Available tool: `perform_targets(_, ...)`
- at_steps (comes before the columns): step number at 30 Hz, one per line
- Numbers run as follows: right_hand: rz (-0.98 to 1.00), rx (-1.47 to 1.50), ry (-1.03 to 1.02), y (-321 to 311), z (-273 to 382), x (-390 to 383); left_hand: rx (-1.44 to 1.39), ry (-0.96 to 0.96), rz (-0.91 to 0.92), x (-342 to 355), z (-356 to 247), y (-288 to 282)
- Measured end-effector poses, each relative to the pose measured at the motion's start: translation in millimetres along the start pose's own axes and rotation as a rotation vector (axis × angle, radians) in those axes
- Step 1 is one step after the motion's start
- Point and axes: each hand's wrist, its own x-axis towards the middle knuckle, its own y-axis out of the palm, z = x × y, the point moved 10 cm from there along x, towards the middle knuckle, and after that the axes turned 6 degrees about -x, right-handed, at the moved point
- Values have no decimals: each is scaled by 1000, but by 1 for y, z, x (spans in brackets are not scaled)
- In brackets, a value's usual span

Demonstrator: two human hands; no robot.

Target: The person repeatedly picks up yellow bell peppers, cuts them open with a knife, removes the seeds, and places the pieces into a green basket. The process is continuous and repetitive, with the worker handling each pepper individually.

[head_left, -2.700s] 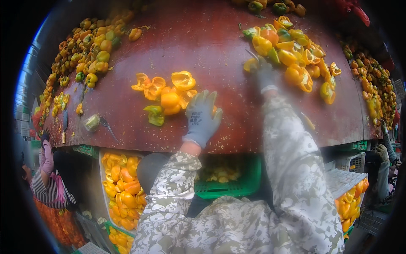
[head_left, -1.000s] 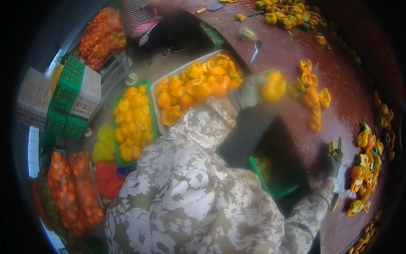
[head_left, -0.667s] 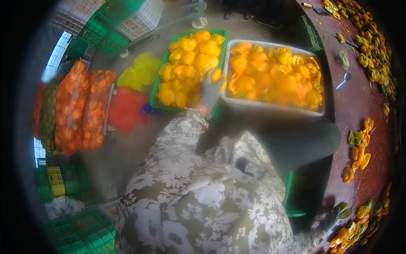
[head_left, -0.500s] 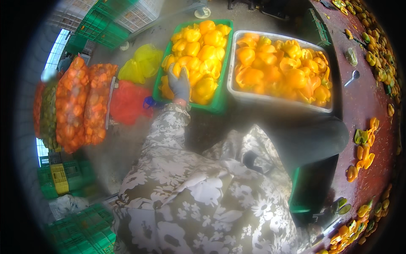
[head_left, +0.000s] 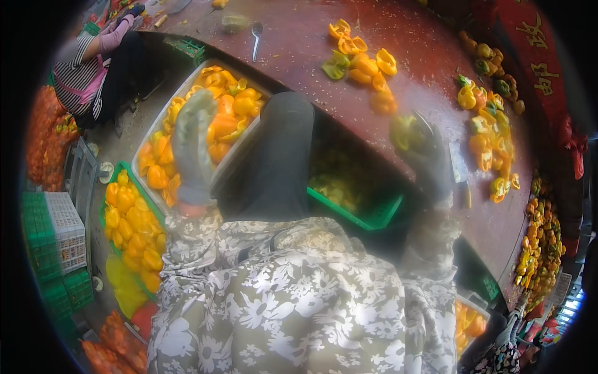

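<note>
My left hand [head_left: 194,140], in a grey glove, is raised over a white crate [head_left: 147,126] of yellow and orange bell pepper halves [head_left: 225,128]. Its fingers are stretched upward though blurred, and nothing shows in them. Over the dark red table [head_left: 293,37], my right hand [head_left: 434,159] is also gloved and smeared by motion. A green-yellow bell pepper piece [head_left: 406,132] is right beside its fingers; whether they grip it I cannot tell. A cleaver [head_left: 458,163] with a wooden handle lies just right of that hand.
Pepper halves [head_left: 364,65] and a spoon [head_left: 256,41] lie on the table. Below its edge is a green crate [head_left: 374,219]. Left stand a green crate [head_left: 118,249] of yellow peppers and stacked crates [head_left: 65,234]. A person [head_left: 87,75] works at far left.
My view has swung right toward the table. My left hand has left the peppers in the green crate and is over the white crate. My right hand shows over the table.
</note>
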Motion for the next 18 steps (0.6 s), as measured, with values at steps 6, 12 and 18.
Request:
perform_targets(6,-76,-64,-22,-13,1,13,-956,-915,713,-77,167,334)
perform_targets(12,-339,342,39,-66,-80,19,-287,-449,735,-63,170,402)
perform_targets(18,-366,143,38,-109,-48,24,60,15,1053,-27,194,408)
